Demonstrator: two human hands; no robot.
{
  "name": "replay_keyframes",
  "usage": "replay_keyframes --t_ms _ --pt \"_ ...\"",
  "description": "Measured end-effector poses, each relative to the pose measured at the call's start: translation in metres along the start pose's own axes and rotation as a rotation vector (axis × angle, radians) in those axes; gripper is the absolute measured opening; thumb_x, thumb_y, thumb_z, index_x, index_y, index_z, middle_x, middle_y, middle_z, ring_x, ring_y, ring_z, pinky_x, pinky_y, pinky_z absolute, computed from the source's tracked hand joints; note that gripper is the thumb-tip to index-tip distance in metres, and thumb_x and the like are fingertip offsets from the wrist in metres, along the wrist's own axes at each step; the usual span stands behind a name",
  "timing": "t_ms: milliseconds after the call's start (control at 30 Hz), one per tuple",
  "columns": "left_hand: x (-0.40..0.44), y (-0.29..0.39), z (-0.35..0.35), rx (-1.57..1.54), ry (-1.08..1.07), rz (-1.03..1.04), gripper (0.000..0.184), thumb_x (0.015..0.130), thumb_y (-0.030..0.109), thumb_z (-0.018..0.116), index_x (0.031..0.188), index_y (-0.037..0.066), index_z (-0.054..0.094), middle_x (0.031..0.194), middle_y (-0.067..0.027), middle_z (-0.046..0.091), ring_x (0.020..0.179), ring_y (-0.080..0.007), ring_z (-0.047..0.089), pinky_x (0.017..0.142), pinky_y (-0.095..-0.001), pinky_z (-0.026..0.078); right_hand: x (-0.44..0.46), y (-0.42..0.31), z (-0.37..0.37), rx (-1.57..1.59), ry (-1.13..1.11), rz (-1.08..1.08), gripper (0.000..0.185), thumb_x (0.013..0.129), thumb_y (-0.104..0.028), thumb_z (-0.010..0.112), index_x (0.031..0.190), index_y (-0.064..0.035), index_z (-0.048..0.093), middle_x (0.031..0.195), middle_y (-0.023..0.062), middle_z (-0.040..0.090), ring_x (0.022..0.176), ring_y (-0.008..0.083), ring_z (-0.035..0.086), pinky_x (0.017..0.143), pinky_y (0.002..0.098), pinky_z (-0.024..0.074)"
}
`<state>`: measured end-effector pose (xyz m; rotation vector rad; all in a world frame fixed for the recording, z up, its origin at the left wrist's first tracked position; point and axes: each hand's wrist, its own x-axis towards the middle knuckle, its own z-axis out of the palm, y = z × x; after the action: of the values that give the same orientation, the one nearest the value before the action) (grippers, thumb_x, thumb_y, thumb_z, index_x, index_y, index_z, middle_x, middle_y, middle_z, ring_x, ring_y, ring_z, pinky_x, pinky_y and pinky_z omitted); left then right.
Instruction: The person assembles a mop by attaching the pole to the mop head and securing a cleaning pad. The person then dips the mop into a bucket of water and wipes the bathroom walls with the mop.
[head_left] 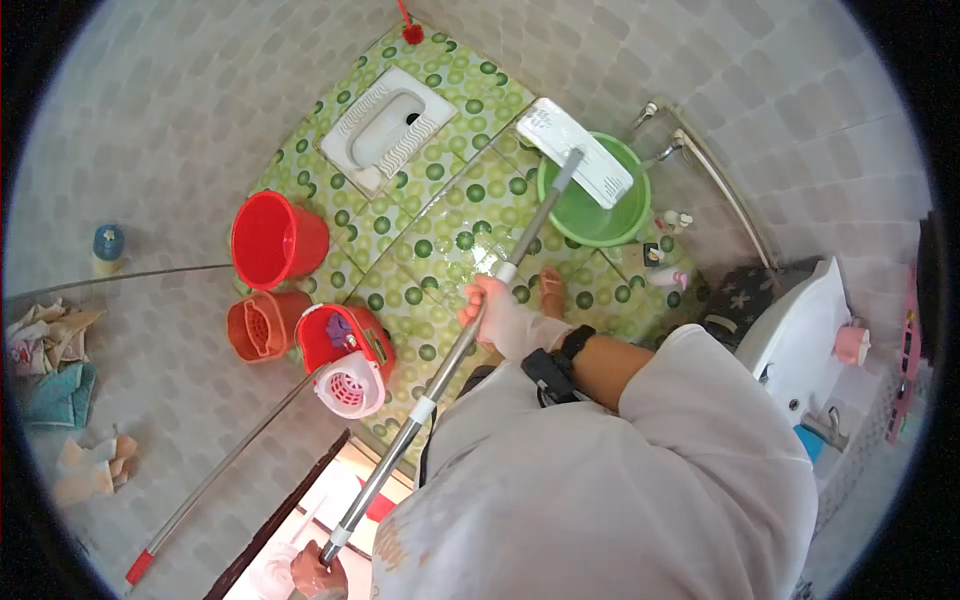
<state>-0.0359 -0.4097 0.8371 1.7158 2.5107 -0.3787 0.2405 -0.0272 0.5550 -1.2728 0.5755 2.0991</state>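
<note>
A long metal pole (440, 375) runs diagonally from the bottom left up to a flat white mop head (575, 152). That head lies over a round green basin (610, 232), its upper left end past the rim. My right hand (487, 308) is wrapped round the middle of the pole, with a black strap and a dark device on the wrist. Near the pole's lower end, at the bottom of the view, my left hand (318, 574) is closed round it. Water or light glints on the green patterned floor (470, 215) beside the pole.
A squat toilet (372, 158) is set in the floor. At the left stand a red bucket (300, 245), an orange bucket (240, 330) and a red mop bucket (378, 345). Small bottles (668, 277) stand right of the basin, near a white sink (790, 345).
</note>
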Motion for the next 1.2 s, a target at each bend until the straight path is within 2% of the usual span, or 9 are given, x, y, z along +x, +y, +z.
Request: replay_keyframes --t_ms 67,167,233,367,633,700,833,933,1200 --pt "-0.005 0.013 -0.013 -0.030 -0.380 -0.395 0.023 0.064 0.016 0.070 0.078 0.003 0.058 0.066 -0.0156 0.058 0.062 -0.0377 0.058 0.059 -0.0484 0.045 0.009 0.024 0.000 -0.072 0.028 -0.031 0.025 0.089 -0.030 0.055 0.075 -0.0110 0.047 0.055 -0.0013 0.040 0.047 0.0150 0.039 0.058 0.0342 0.0463" --pt "-0.028 0.001 0.001 -0.250 -0.606 -0.416 0.036 0.078 0.032 0.060 0.106 0.009 0.066 0.093 -0.0183 0.066 0.093 -0.0344 0.062 0.082 -0.0409 0.049 0.006 0.037 0.025 -0.202 0.013 -0.106 0.019 0.090 -0.027 0.055 0.087 -0.0089 0.050 0.062 0.0002 0.044 0.050 0.0167 0.045 0.064 0.0372 0.0517" --pt "-0.059 -0.010 0.031 -0.203 -0.258 -0.263 0.027 0.075 0.034 0.061 0.084 0.009 0.066 0.083 -0.0185 0.065 0.085 -0.0377 0.061 0.073 -0.0444 0.049 -0.003 0.040 0.040 -0.412 0.166 -0.212 0.020 0.090 -0.026 0.055 0.098 -0.0086 0.049 0.071 0.0029 0.048 0.058 0.0174 0.052 0.066 0.0377 0.0534" --pt "-0.070 -0.003 0.023 -0.218 -0.502 -0.524 0.033 0.076 0.039 0.062 0.080 0.006 0.063 0.078 -0.0201 0.064 0.079 -0.0389 0.061 0.068 -0.0456 0.048 0.015 0.023 0.035 -0.738 -0.051 -0.408 0.026 0.092 -0.027 0.051 0.107 -0.0060 0.048 0.088 0.0080 0.052 0.073 0.0192 0.058 0.063 0.0354 0.0530" --pt "-0.110 -0.003 0.088 -0.227 -0.270 -0.504 0.043 0.074 0.046 0.066 0.083 0.005 0.064 0.070 -0.0186 0.063 0.070 -0.0372 0.062 0.062 -0.0447 0.048 0.103 -0.021 0.020 -1.076 -0.647 -0.700 0.008 0.076 -0.015 0.054 0.079 -0.0217 0.058 0.061 -0.0002 0.046 0.057 0.0230 0.051 0.057 0.0351 0.0416" --pt "-0.122 -0.002 0.115 -0.131 -0.181 -0.637 0.026 0.064 0.022 0.071 0.076 0.004 0.058 0.068 -0.0160 0.060 0.067 -0.0379 0.060 0.063 -0.0485 0.047 0.097 -0.034 0.030 -1.152 -0.497 -0.643 0.005 0.075 -0.016 0.055 0.077 -0.0200 0.057 0.062 0.0012 0.045 0.059 0.0232 0.051 0.058 0.0363 0.0420" --pt "-0.116 0.007 0.142 -0.245 -0.220 -0.655 0.027 0.066 0.029 0.070 0.075 0.006 0.059 0.068 -0.0155 0.061 0.070 -0.0360 0.062 0.066 -0.0459 0.049 0.165 -0.072 0.023 -1.126 -0.396 -0.605 0.004 0.080 -0.015 0.051 0.084 -0.0143 0.051 0.069 0.0044 0.048 0.062 0.0215 0.053 0.059 0.0360 0.0439" --pt "-0.108 0.016 0.150 -0.304 -0.281 -0.627 0.033 0.065 0.034 0.071 0.080 0.005 0.061 0.068 -0.0150 0.062 0.072 -0.0350 0.063 0.067 -0.0435 0.050 -0.029 -0.022 0.109 -0.913 0.022 -0.468 0.011 0.087 -0.016 0.044 0.098 -0.0124 0.044 0.077 0.0063 0.052 0.065 0.0190 0.054 0.059 0.0329 0.0457" --pt "-0.106 0.012 0.188 -0.512 -0.421 -0.458 0.044 0.070 0.043 0.070 0.084 0.002 0.063 0.074 -0.0111 0.066 0.067 -0.0251 0.063 0.064 -0.0352 0.050 -0.049 -0.057 0.121 -0.900 -0.053 -0.476 0.018 0.088 -0.019 0.045 0.102 -0.0088 0.039 0.086 0.0094 0.055 0.065 0.0182 0.055 0.059 0.0302 0.0472"
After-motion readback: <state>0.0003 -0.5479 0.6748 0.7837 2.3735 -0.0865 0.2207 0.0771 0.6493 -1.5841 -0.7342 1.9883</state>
